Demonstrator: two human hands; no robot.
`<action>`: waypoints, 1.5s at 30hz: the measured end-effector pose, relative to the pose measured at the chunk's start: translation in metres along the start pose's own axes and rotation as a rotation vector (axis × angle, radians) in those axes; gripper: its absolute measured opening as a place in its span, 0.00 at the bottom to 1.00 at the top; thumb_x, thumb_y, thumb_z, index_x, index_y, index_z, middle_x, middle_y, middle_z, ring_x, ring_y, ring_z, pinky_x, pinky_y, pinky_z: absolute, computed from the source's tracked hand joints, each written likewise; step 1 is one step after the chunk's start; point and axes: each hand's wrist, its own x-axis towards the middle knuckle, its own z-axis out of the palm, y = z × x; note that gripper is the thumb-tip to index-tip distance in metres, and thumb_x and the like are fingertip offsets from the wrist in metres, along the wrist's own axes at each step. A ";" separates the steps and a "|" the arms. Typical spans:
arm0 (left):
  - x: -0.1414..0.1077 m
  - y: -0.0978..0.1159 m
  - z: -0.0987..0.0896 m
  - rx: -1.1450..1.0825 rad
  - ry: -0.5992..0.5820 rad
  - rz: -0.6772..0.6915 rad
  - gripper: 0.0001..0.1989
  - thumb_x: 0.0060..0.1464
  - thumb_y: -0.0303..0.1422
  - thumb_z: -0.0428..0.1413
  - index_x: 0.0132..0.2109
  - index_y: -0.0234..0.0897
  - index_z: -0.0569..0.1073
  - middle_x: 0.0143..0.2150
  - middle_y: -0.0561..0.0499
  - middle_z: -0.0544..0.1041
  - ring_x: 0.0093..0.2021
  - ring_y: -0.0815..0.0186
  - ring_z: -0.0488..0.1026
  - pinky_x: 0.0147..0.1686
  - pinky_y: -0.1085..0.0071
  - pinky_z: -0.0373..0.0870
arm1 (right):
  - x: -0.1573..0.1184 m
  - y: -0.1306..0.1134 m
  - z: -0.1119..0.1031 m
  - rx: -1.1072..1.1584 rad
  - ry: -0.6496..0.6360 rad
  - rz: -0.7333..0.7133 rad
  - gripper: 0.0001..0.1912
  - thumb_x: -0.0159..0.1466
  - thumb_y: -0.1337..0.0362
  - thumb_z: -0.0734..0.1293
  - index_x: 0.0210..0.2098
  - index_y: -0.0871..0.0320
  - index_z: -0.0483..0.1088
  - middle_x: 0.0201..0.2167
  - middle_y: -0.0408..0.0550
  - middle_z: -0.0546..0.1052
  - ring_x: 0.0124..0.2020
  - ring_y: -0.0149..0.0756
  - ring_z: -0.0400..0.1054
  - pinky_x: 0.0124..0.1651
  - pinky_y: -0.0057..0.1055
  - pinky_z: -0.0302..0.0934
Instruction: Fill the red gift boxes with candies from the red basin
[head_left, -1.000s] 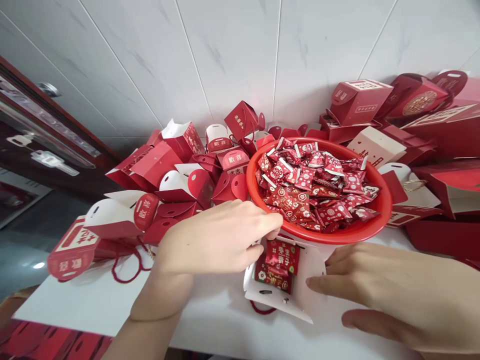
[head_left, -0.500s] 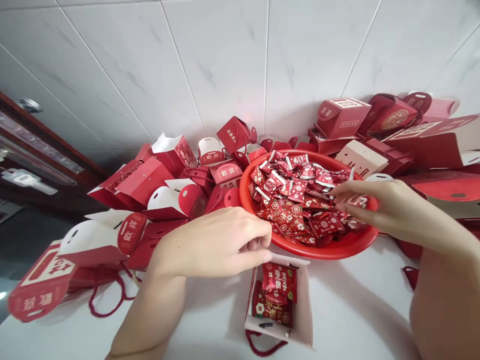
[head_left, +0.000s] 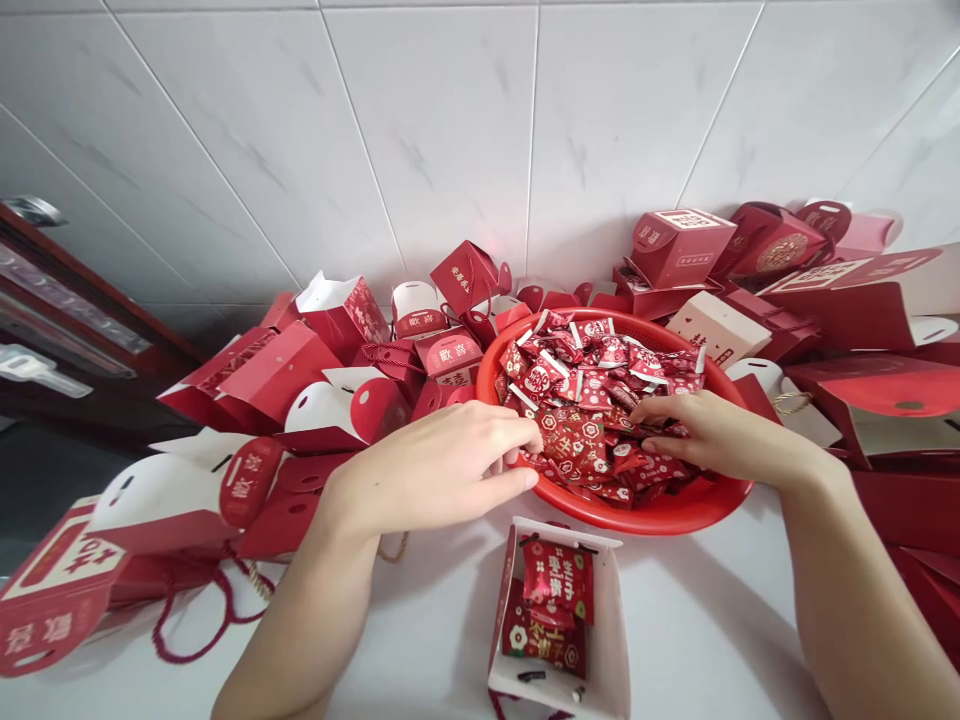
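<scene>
A red plastic basket holds a heap of small red wrapped sweets. My right hand reaches in from the right, thumb and fingers apart, its fingertips down among the packets. Over the basket's left rim hovers my left hand, fingers loosely bent and thumb apart from them, close to a larger flowered packet. Nothing shows in its grasp. In front of the basket stands an open white-lined box with a few red packets inside and a dark red cord at its near end.
Red and white gift boxes crowd the left side, among them a white-lined one and a red one. More boxes are stacked at the back right. Behind stands a tiled wall; a dark cabinet is at far left.
My right hand has moved left and lower into the heap of sweets. My left hand has shifted slightly, its thumb and fingers a little farther apart. The camera view has shifted a little.
</scene>
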 end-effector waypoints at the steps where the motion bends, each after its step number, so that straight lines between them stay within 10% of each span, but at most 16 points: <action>1: 0.000 0.000 0.000 0.008 -0.003 -0.005 0.11 0.68 0.34 0.52 0.48 0.38 0.79 0.40 0.51 0.80 0.37 0.63 0.77 0.39 0.68 0.68 | 0.000 0.000 0.000 -0.007 0.016 0.000 0.15 0.66 0.61 0.62 0.45 0.55 0.80 0.40 0.51 0.85 0.38 0.47 0.80 0.40 0.37 0.71; 8: 0.002 0.002 0.000 0.007 0.072 0.027 0.11 0.68 0.32 0.52 0.49 0.38 0.79 0.45 0.49 0.82 0.42 0.62 0.78 0.42 0.66 0.70 | -0.009 -0.002 -0.010 0.195 0.305 -0.072 0.15 0.69 0.56 0.63 0.40 0.54 0.80 0.35 0.49 0.85 0.33 0.45 0.77 0.36 0.38 0.69; 13: 0.022 0.011 0.014 -0.234 0.346 0.030 0.11 0.67 0.32 0.54 0.51 0.35 0.78 0.46 0.48 0.83 0.41 0.66 0.80 0.45 0.67 0.75 | -0.007 -0.023 -0.006 0.465 0.450 -0.120 0.14 0.68 0.51 0.69 0.40 0.54 0.81 0.30 0.47 0.82 0.29 0.39 0.75 0.29 0.31 0.69; 22: 0.041 0.012 0.039 -0.768 0.437 0.024 0.14 0.61 0.38 0.63 0.48 0.33 0.81 0.40 0.48 0.84 0.38 0.64 0.81 0.39 0.71 0.77 | -0.007 -0.063 0.007 0.804 0.462 -0.169 0.12 0.66 0.53 0.72 0.41 0.55 0.80 0.28 0.46 0.80 0.24 0.34 0.74 0.25 0.28 0.71; 45: 0.037 0.003 0.028 -0.833 0.462 0.058 0.14 0.56 0.29 0.65 0.51 0.35 0.82 0.28 0.55 0.74 0.28 0.72 0.71 0.33 0.75 0.73 | -0.006 -0.056 0.004 1.087 0.127 -0.025 0.15 0.51 0.58 0.83 0.30 0.58 0.78 0.24 0.46 0.81 0.26 0.37 0.77 0.26 0.28 0.70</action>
